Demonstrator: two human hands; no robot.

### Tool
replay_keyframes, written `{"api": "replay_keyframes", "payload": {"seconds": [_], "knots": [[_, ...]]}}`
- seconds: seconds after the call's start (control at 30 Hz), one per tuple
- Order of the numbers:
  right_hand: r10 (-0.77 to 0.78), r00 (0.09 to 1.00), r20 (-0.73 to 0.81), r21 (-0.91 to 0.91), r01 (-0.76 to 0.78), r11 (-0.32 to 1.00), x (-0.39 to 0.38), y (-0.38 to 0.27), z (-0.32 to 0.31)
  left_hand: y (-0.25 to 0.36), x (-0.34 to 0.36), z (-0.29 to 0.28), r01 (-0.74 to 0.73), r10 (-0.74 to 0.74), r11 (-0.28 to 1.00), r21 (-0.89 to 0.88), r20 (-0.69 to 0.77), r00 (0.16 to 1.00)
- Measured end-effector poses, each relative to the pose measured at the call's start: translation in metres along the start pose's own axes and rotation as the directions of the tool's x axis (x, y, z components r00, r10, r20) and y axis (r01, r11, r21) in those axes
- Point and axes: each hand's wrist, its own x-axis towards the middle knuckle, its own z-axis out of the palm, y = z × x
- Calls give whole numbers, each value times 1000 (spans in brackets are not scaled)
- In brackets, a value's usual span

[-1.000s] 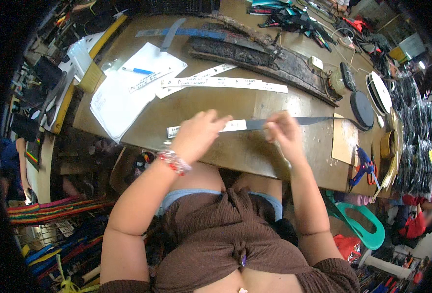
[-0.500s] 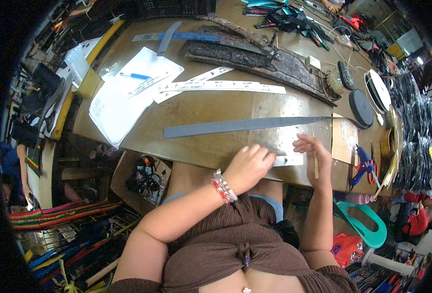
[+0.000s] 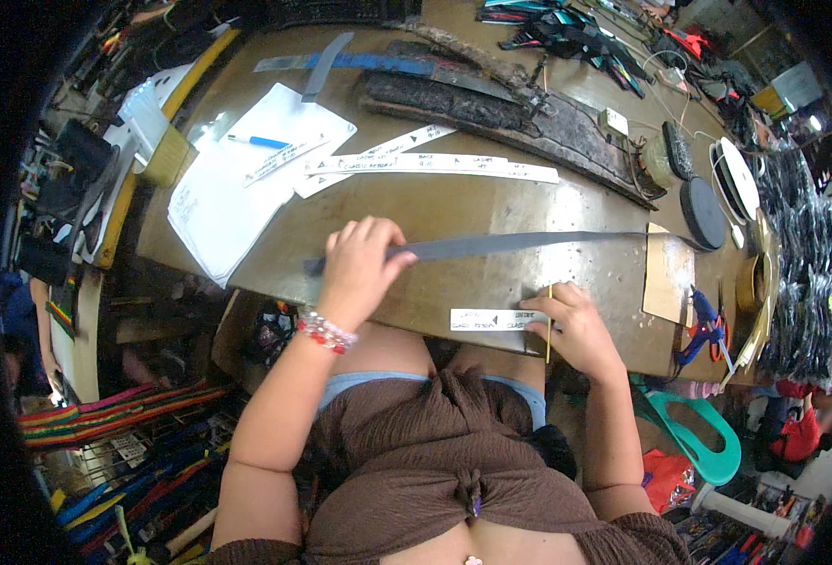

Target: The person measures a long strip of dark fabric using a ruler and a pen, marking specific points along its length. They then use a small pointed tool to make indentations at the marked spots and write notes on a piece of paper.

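My left hand [image 3: 364, 264] has its fingers closed on the left part of a long dark grey strap [image 3: 501, 242], which runs right toward a coiled dark roll [image 3: 701, 212]. My right hand [image 3: 571, 325] holds a thin tan stick [image 3: 549, 344] upright at the table's front edge, its fingers over the right end of a short white label strip [image 3: 477, 319]. Longer white label strips [image 3: 463, 168] lie beyond the grey strap, beside a pile of paper [image 3: 223, 217] with a blue pen [image 3: 267, 142] on it.
A charred metal-and-wood bar [image 3: 472, 118] crosses the back of the table [image 3: 416, 207]. At the right are scissors [image 3: 717, 344], a glue gun [image 3: 694, 334], cardboard [image 3: 667, 273] and bagged black items [image 3: 802, 282]. Another person's arm [image 3: 44, 320] shows at far left, and someone in red [image 3: 792, 438] at right.
The label strip went from lying on the grey strap to the table's front edge. My left hand moved to the front edge, then back left onto the strap; my right hand shifted down and right.
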Motion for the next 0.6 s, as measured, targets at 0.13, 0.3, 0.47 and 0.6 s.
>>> {"api": "replay_keyframes", "payload": {"seconds": [0.13, 0.3, 0.47, 0.6], "knots": [[-31, 1000, 4, 47, 30, 998, 1, -6, 6, -34, -3, -29, 194, -157, 927, -322, 136, 978], [-106, 989, 104, 12, 105, 994, 12, -11, 7, -80, -16, -76, 279, -250, 952, -125, 210, 945], [-265, 962, -61, -14, 264, 964, 65, -26, 6, -92, -25, -80, 16, -22, 996, 83, 61, 998], [-313, 943, -112, -29, 311, 950, 119, -38, 17, -90, -28, -75, -33, 33, 987, 159, 0, 999]]}}
